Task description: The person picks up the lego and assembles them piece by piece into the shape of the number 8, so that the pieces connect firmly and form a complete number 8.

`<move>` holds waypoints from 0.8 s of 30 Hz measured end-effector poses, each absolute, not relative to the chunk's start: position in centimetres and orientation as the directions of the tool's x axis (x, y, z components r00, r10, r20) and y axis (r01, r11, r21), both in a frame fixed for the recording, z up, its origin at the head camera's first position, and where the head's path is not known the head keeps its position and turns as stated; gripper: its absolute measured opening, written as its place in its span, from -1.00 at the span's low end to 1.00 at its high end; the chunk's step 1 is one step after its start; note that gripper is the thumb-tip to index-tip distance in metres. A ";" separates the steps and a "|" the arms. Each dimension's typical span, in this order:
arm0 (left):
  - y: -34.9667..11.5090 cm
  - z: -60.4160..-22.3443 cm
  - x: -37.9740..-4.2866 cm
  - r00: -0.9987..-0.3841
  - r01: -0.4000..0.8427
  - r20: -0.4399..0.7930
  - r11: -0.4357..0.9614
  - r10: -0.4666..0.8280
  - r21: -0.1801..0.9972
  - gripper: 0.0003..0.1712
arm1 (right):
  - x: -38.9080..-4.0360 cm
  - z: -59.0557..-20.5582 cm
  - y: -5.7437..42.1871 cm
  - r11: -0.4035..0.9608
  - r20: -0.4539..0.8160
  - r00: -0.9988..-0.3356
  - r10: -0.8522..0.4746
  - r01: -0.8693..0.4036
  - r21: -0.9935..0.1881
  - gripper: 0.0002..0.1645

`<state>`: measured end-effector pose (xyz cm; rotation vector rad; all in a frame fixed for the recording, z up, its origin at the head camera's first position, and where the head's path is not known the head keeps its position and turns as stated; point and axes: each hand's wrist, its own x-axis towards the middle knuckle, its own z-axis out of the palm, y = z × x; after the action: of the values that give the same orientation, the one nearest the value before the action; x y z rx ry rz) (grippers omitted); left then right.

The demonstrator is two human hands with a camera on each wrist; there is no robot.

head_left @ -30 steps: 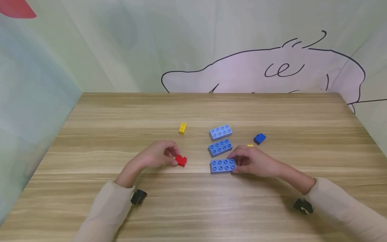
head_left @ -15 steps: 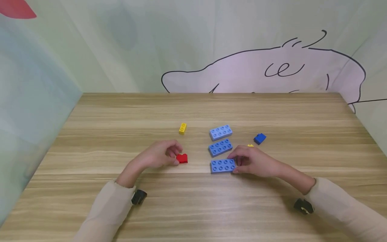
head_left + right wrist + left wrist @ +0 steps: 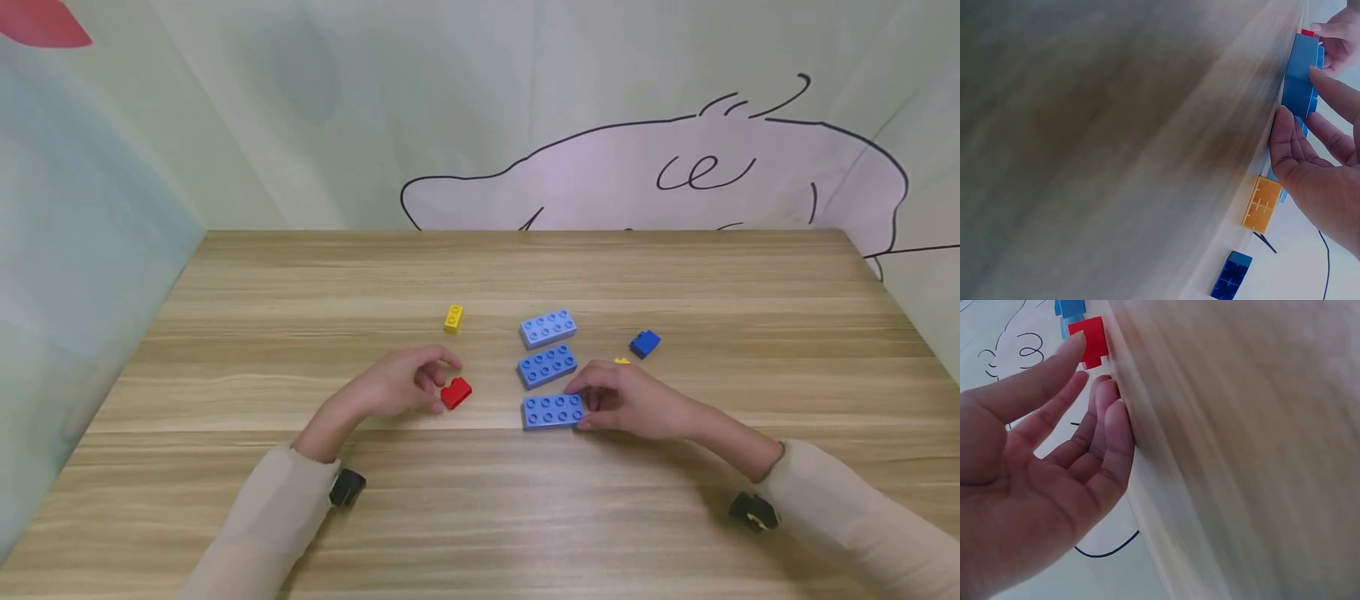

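A small red brick [image 3: 456, 392] lies on its side on the wooden table. My left hand [image 3: 401, 382] is beside it, fingers apart and loosely bent. In the left wrist view the thumb tip overlaps the red brick [image 3: 1092, 339]; whether it touches cannot be told. With thumb and fingers, my right hand [image 3: 630, 398] pinches the right end of the nearest blue eight-stud brick [image 3: 552, 412], which lies flat, studs up. Behind it are a second blue brick [image 3: 547, 367] and a lighter blue brick [image 3: 547, 329], roughly in a column.
A small yellow brick [image 3: 453, 318] stands behind the left hand. Another yellow brick [image 3: 1262, 204] is mostly hidden behind the right hand in the head view. A dark blue brick [image 3: 645, 343] lies on its side at the right. The wooden table [image 3: 480, 517] meets a wall behind.
The red brick has turned and shifted slightly right, away from the left fingers, which have spread a little. The right hand and the blue bricks have stayed still.
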<state>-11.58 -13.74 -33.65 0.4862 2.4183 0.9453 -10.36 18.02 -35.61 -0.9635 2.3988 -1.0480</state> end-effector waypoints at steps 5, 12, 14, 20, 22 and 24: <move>-13.6 -33.7 -11.9 -0.807 0.145 -0.335 0.714 0.486 0.685 -0.48 | -10.4 -35.6 18.0 0.502 -0.054 -0.709 -0.703 -0.442 -0.743 -0.62; -13.3 -33.8 -12.2 -0.795 0.151 -0.360 0.735 0.488 0.661 -0.53 | -10.4 -35.6 18.0 0.504 -0.058 -0.707 -0.705 -0.441 -0.743 -0.62; -13.2 -33.8 -12.3 -0.793 0.152 -0.363 0.737 0.489 0.659 -0.55 | -10.4 -35.6 18.0 0.502 -0.056 -0.706 -0.706 -0.443 -0.743 -0.62; -13.2 -33.8 -12.3 -0.793 0.176 -0.347 0.732 0.501 0.658 -0.61 | -10.4 -35.4 17.9 0.500 -0.056 -0.705 -0.707 -0.442 -0.745 -0.61; -13.2 -33.8 -12.3 -0.792 0.177 -0.347 0.732 0.503 0.658 -0.60 | -10.4 -35.4 17.9 0.501 -0.058 -0.705 -0.707 -0.441 -0.745 -0.61; -13.2 -33.8 -12.3 -0.789 0.173 -0.353 0.733 0.503 0.658 -0.59 | -10.4 -35.4 18.0 0.503 -0.060 -0.704 -0.707 -0.442 -0.743 -0.61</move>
<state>-12.32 -13.19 -33.83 0.5116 2.4137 0.8446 -10.41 17.97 -35.43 -0.9565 2.3933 -1.0317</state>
